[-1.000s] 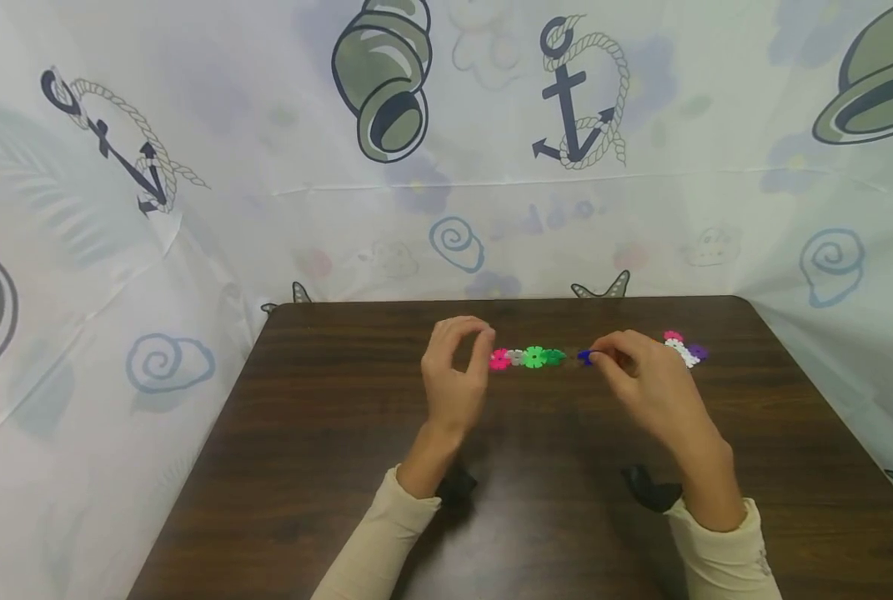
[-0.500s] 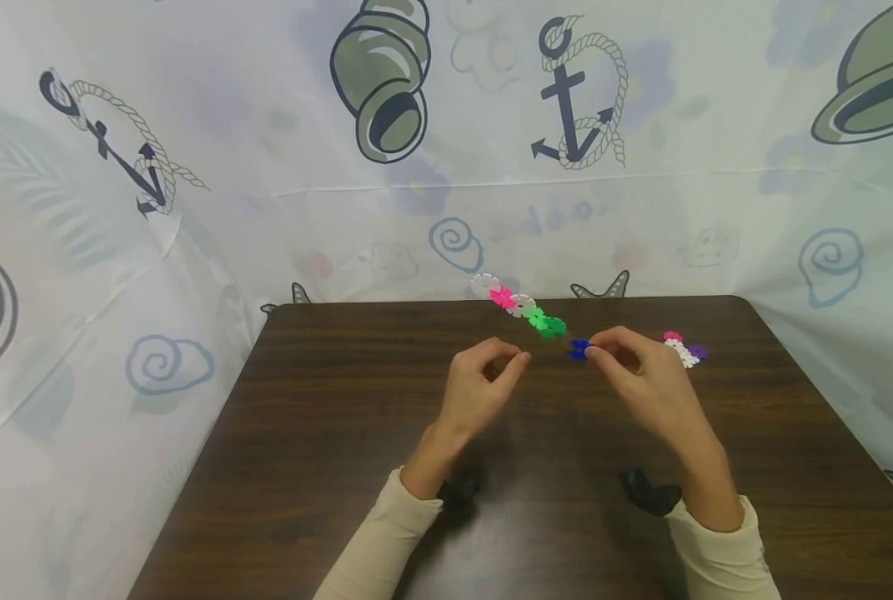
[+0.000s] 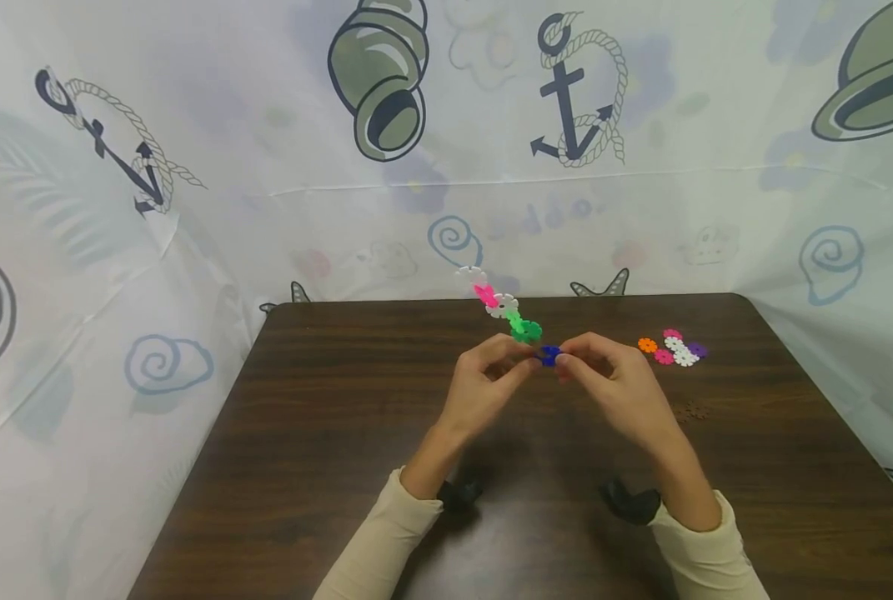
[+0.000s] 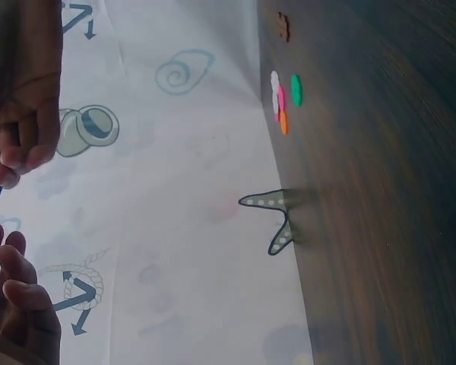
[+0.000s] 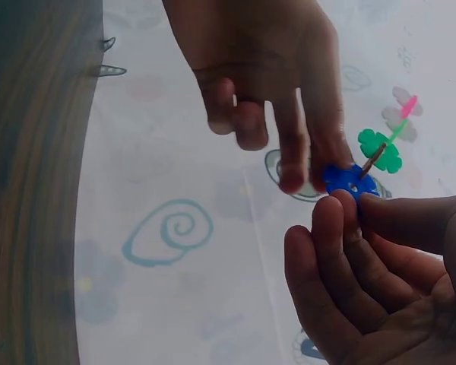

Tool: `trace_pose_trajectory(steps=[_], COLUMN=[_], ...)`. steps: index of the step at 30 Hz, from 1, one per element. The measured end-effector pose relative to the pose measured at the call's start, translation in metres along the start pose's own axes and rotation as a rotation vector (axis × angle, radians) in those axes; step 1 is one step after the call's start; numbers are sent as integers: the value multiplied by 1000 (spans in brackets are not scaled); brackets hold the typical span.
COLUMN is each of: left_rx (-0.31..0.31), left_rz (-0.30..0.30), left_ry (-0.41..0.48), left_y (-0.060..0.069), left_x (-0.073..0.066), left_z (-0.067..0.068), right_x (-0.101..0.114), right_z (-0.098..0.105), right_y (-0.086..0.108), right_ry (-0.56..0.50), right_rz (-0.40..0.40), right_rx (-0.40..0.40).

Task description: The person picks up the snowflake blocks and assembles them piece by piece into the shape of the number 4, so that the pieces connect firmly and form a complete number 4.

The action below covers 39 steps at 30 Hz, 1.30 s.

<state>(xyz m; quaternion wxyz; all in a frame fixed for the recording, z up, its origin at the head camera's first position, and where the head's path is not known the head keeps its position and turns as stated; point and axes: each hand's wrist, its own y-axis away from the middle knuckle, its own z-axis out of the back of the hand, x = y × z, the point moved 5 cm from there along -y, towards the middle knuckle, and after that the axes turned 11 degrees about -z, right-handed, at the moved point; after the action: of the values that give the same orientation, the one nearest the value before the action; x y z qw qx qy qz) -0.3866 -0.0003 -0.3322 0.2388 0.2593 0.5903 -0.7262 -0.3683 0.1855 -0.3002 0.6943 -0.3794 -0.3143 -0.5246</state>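
A chain of flower-shaped plastic discs hangs in the air above the table. It runs from a white disc through a pink disc to a green disc. A brown disc joins the green one to a blue disc. My right hand pinches the blue disc between thumb and fingertips. From the other side, my left hand brings thumb and index together at the same disc's edge. In the left wrist view both hands lie at the left border, partly cut off, with the blue disc between them.
Loose discs lie on the dark wooden table at the right: orange, pink, white and purple. Nearer lies a brown disc, hard to see against the wood. A printed cloth hangs behind the table.
My left hand has left the chain's far end and come down right to the blue disc. The chain has tilted upward. My right hand has moved left, uncovering orange and pink discs.
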Motion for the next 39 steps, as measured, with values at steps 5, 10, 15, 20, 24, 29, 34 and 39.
trace_pose_trajectory(steps=[5, 10, 15, 20, 24, 29, 34, 39], left_rx=[-16, -36, -58, -71, -70, -68, -64, -60], left_rz=[12, 26, 10, -11, -13, -6, -7, 4], left_ry=[-6, -18, -20, -13, -6, -8, -5, -17], left_y=[-1, -1, -1, -1, -1, -1, 0, -1], left_x=[-2, -2, -1, -2, -2, -1, -2, -3], left_z=[1, 2, 3, 2, 2, 2, 2, 1], right_x=[-1, -4, -11, -29, -54, -89, -115, -132], right_z=[-5, -3, 17, 48, 74, 105, 124, 131], right_y=[-1, -2, -2, -2, -3, -4, -3, -3], right_ry=[6, 59, 170, 292, 352, 423, 447, 451], right_rz=[4, -16, -45, -117, -227, -359, -449, -508], right_rx=[27, 59, 62, 78, 100, 76, 51, 33])
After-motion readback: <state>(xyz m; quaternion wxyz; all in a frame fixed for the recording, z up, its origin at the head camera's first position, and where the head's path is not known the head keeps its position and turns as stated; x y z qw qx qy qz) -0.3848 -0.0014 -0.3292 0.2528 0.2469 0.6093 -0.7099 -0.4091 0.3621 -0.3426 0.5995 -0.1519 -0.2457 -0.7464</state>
